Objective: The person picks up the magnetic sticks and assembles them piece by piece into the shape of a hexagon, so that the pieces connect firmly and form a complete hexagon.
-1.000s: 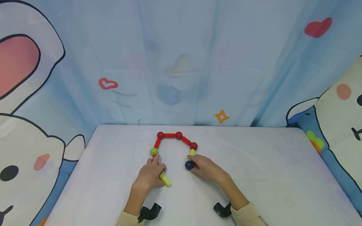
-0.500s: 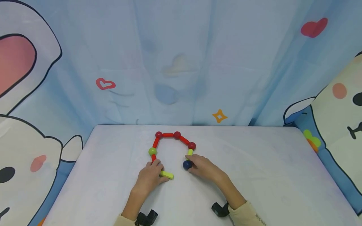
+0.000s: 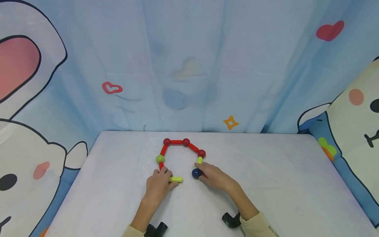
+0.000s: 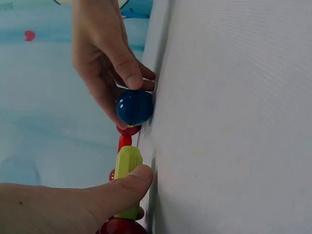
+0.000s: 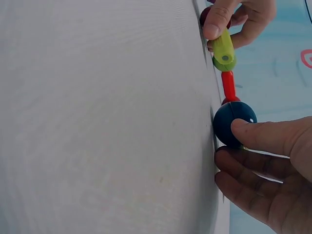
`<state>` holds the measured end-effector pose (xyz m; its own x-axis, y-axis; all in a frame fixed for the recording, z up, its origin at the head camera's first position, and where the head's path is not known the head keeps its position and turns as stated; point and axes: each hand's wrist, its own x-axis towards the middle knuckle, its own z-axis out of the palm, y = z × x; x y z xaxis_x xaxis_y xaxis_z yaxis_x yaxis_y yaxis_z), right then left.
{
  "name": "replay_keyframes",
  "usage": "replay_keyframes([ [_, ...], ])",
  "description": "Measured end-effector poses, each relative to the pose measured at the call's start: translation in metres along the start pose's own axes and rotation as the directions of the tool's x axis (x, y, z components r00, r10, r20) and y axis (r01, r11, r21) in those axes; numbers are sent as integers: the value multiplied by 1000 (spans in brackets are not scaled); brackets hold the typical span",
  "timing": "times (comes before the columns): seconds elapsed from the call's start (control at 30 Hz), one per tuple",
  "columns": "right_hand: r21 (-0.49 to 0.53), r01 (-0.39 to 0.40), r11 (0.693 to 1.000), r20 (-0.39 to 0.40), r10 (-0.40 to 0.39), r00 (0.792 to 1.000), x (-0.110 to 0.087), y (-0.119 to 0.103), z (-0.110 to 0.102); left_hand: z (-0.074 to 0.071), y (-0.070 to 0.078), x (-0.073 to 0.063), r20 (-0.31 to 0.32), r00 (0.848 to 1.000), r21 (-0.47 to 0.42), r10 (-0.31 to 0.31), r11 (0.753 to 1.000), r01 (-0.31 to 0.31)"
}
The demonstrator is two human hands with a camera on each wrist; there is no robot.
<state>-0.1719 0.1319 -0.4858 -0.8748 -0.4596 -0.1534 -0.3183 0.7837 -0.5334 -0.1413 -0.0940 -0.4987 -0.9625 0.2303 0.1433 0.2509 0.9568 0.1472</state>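
Observation:
On the white table lies an arch-shaped chain of magnetic sticks and balls: dark red balls (image 3: 186,142), red sticks (image 3: 176,142) and a lime green ball (image 3: 160,159). At its left end my left hand (image 3: 159,185) holds a yellow-green stick (image 4: 127,163) with the thumb along its side. A dark red ball (image 4: 122,226) sits at that stick's near end, hidden by the hand in the head view. My right hand (image 3: 215,176) grips the dark blue ball (image 5: 233,124) at the chain's right end. Above this ball a second yellow-green stick (image 3: 199,160) joins a dark red ball. A gap separates the left stick's tip from the blue ball.
The white tabletop (image 3: 281,174) stretches out on both sides of the chain. Behind it hangs a light blue printed curtain (image 3: 189,65). Black wrist devices (image 3: 232,220) sit at both sleeves, close over the table.
The yellow-green stick at my left hand has swung from pointing toward the front right to pointing right, at the blue ball. My right hand has stayed nearly in place.

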Motion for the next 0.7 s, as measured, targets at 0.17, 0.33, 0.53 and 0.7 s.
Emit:
replay_keyframes([
  [0.17, -1, -9, 1000, -4, 9, 1000, -1, 0, 0, 1, 1, 1, 71, 997, -37, 29, 999, -26],
  [0.33, 17, -19, 1000, 10, 18, 1000, 0, 0, 0, -13, -11, 6, 172, 985, -206, 31, 979, 5],
  [0.53, 27, -18, 999, 9, 18, 1000, 2, 2, -1, -23, -40, 21, 22, 999, -262, 43, 964, -36],
  [0.7, 28, 8, 1000, 8, -8, 1000, 1, 3, -1, -11, -56, 34, 87, 994, -356, 72, 934, -36],
])
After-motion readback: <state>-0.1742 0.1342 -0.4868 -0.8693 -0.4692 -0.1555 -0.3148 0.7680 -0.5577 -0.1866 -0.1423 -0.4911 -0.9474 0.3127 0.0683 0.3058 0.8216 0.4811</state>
